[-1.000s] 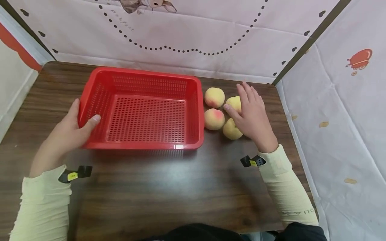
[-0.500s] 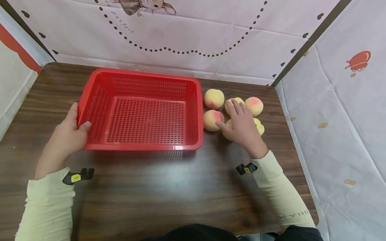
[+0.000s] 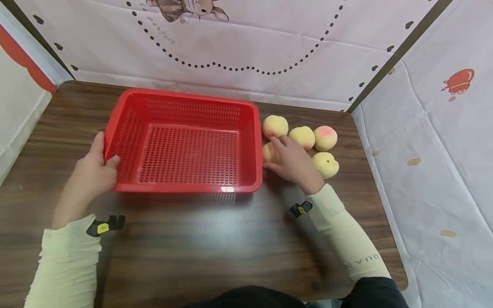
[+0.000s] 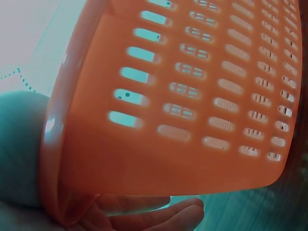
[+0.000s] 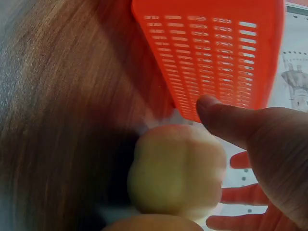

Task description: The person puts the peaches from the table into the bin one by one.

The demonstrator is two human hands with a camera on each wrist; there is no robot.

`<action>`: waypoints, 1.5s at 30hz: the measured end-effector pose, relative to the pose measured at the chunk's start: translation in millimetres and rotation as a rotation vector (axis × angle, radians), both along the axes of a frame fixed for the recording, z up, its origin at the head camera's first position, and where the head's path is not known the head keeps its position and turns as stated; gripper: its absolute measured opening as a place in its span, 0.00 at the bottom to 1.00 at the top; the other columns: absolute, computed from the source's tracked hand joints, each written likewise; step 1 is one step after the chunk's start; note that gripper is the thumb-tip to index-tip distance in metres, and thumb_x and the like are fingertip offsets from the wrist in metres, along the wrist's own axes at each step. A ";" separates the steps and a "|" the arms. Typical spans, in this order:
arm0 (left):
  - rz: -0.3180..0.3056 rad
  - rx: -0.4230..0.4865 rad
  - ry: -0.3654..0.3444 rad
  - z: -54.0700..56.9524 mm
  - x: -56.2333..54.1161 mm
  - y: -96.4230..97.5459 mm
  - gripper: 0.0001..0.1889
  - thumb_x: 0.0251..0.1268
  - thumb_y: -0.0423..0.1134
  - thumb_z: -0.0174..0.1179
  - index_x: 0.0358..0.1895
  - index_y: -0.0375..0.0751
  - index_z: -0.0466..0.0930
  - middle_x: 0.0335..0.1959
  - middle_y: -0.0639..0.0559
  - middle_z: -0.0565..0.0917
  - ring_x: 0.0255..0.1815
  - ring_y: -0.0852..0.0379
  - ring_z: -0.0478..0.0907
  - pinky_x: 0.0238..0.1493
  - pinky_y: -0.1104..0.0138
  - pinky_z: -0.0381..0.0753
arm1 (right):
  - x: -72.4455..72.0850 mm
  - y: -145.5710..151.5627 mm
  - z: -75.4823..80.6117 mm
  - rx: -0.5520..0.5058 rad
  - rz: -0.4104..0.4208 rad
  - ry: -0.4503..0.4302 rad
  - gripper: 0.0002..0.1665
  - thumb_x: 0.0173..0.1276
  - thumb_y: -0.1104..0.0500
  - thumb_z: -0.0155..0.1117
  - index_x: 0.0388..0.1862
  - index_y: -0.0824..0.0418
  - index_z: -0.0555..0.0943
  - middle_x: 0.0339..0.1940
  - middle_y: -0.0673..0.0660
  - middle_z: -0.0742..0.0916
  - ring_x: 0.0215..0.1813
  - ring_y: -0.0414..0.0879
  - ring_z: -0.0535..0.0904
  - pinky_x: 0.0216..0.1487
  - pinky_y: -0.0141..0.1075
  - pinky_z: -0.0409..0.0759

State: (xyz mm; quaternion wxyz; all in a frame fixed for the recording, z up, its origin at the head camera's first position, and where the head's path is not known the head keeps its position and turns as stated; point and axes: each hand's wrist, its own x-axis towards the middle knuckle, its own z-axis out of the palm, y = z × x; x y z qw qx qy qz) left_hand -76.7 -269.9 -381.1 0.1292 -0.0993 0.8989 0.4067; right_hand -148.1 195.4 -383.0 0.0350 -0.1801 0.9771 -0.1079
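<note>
My left hand (image 3: 86, 177) grips the left rim of a red plastic basket (image 3: 185, 187), thumb over the edge. In the left wrist view the fingers (image 4: 185, 216) show below the slotted basket wall (image 4: 110, 159). Just right of the basket, my right hand (image 3: 296, 164) reaches around a yellow peach (image 3: 270, 153) with its fingers spread. The right wrist view shows the right thumb (image 5: 226, 120) extended above that peach (image 5: 175, 168) and straight fingers behind it. Part of another peach (image 5: 154, 223) appears at that view's bottom edge. Nothing lies inside the basket.
More peaches lie to the right: one (image 3: 275, 126) behind the hand, another (image 3: 302, 137) beside it, a pink-topped peach (image 3: 325, 137), and one (image 3: 325, 165) nearer the front. White printed sheets (image 3: 246, 47) border the brown wooden table (image 3: 215, 244) behind and at the sides.
My right hand has moved left and lower, from above the right-hand peaches to the one beside the basket. The two rightmost peaches now show fully. My left hand keeps hold of the basket.
</note>
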 end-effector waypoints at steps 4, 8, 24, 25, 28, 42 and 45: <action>0.015 0.002 0.012 -4.5 4.6 1.3 0.49 0.81 0.50 0.51 0.85 0.57 0.20 0.74 0.26 0.62 0.57 0.28 0.78 0.45 0.42 0.89 | -2.7 -4.6 -5.9 0.010 0.016 -0.042 0.44 0.62 0.39 0.76 0.72 0.56 0.73 0.72 0.60 0.77 0.62 0.61 0.79 0.61 0.54 0.83; 0.024 -0.002 0.025 -6.6 8.1 2.1 0.48 0.81 0.49 0.51 0.85 0.57 0.22 0.74 0.26 0.62 0.56 0.27 0.78 0.43 0.43 0.90 | -3.2 -8.6 -8.4 0.010 0.036 -0.046 0.40 0.62 0.42 0.77 0.68 0.59 0.74 0.72 0.63 0.76 0.58 0.62 0.81 0.62 0.55 0.81; 0.043 0.003 0.047 -1.5 8.9 8.0 0.46 0.82 0.46 0.50 0.86 0.59 0.24 0.74 0.26 0.64 0.53 0.29 0.82 0.42 0.44 0.90 | -19.1 -18.3 -10.7 0.155 0.064 -0.066 0.28 0.62 0.48 0.74 0.61 0.49 0.79 0.43 0.58 0.83 0.40 0.56 0.83 0.43 0.49 0.86; 0.040 0.000 0.048 -0.6 8.2 8.2 0.46 0.82 0.45 0.50 0.86 0.58 0.23 0.74 0.26 0.64 0.53 0.29 0.82 0.42 0.44 0.90 | -19.7 -17.8 -11.4 0.162 0.069 -0.053 0.28 0.62 0.48 0.73 0.61 0.48 0.79 0.42 0.57 0.84 0.40 0.56 0.83 0.43 0.49 0.86; 0.032 -0.006 0.052 2.2 5.1 8.8 0.44 0.82 0.43 0.48 0.86 0.55 0.25 0.73 0.25 0.65 0.53 0.28 0.81 0.39 0.45 0.90 | -20.6 -16.7 -12.0 0.164 0.088 -0.012 0.26 0.62 0.48 0.72 0.60 0.48 0.80 0.39 0.57 0.84 0.38 0.56 0.83 0.40 0.49 0.85; 0.017 -0.016 0.002 0.9 0.7 6.0 0.46 0.84 0.43 0.46 0.82 0.51 0.15 0.76 0.19 0.58 0.56 0.27 0.77 0.44 0.42 0.89 | -25.7 -17.3 -10.4 0.103 0.081 -0.061 0.17 0.64 0.51 0.68 0.52 0.45 0.82 0.32 0.53 0.83 0.33 0.52 0.80 0.34 0.44 0.81; 0.020 -0.019 0.002 0.7 0.6 5.8 0.46 0.84 0.43 0.45 0.82 0.51 0.15 0.76 0.19 0.58 0.55 0.28 0.77 0.45 0.42 0.89 | -28.2 -17.7 -9.2 0.089 0.091 -0.070 0.15 0.65 0.50 0.68 0.51 0.44 0.81 0.30 0.51 0.83 0.32 0.50 0.80 0.34 0.42 0.80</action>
